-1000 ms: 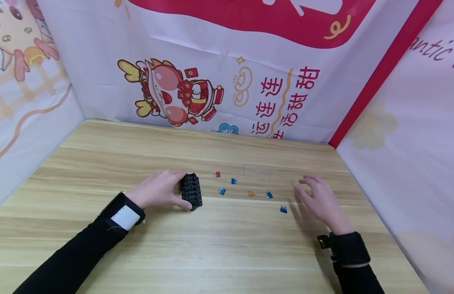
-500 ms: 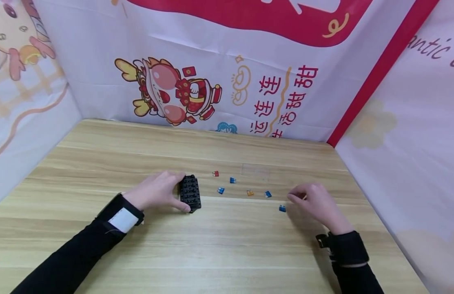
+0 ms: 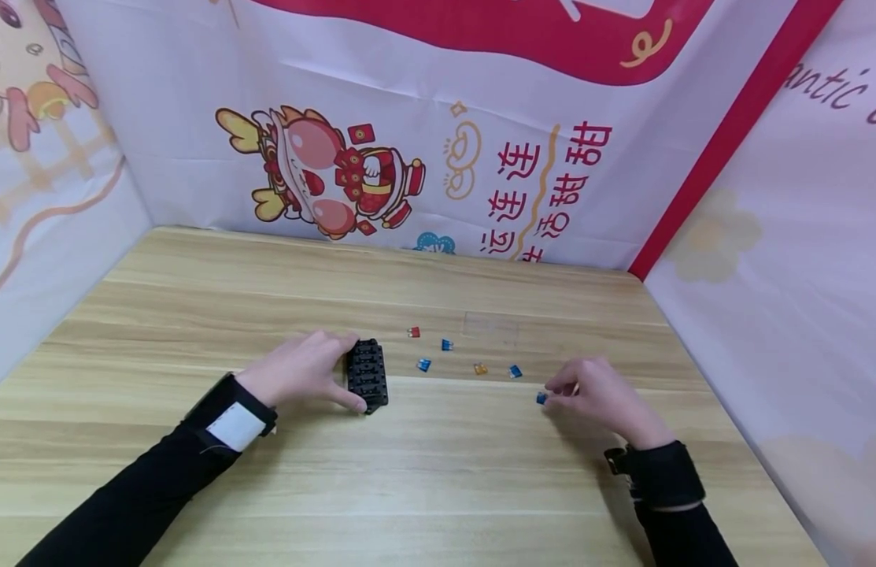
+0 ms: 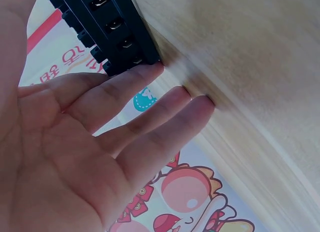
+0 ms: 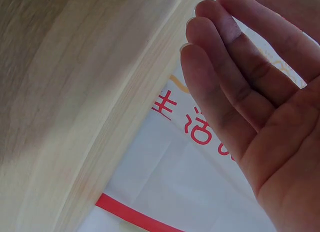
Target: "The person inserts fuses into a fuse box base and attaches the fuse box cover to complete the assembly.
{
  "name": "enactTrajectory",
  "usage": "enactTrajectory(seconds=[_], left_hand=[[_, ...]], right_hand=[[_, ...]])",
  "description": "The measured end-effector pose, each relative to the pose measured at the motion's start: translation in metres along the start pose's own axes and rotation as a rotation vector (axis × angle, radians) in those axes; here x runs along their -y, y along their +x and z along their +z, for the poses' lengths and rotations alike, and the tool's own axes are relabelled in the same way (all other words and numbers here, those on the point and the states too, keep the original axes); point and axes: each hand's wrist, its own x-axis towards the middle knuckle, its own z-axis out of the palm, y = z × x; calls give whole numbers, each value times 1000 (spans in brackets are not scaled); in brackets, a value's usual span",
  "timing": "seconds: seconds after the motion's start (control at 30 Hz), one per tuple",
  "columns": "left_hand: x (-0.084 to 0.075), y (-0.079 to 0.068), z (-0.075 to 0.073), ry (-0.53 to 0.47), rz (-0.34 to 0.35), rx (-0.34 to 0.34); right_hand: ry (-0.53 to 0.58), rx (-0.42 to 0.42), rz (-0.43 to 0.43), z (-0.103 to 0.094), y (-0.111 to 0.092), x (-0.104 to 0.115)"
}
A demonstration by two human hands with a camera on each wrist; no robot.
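A black fuse block with a row of slots lies on the table. My left hand grips it by its two ends, thumb at the near end and fingers at the far one. In the left wrist view a fingertip lies against the end of the block, and two other fingers stretch past it. Over on the right, my right hand has thumb and forefinger tips on a blue blade fuse, partly covering it. The right wrist view shows the other fingers gently bent; the fuse is out of sight there.
Between the hands lie more blade fuses: a red one, an orange one and blue ones, one of them nearest the right hand. Behind them is a clear flat plastic piece. A printed cloth hangs along the table's back edge.
My right hand has moved left and down to the nearest blue fuse, its thumb and forefinger closing on it. The left hand stays on the fuse block.
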Motion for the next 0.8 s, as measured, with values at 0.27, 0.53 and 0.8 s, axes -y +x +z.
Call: enactTrajectory(seconds=[0.27,0.53,0.8], left_hand=[[-3,-2,-3,-17,5,17],[-6,-3,-3,-17,-5,39],[-7,-3,-4,-16,5,22]], right_hand=[[-21,47,14,1,2,1],[-46,110,54,4,5,3],[-51,83,6,7,4,4]])
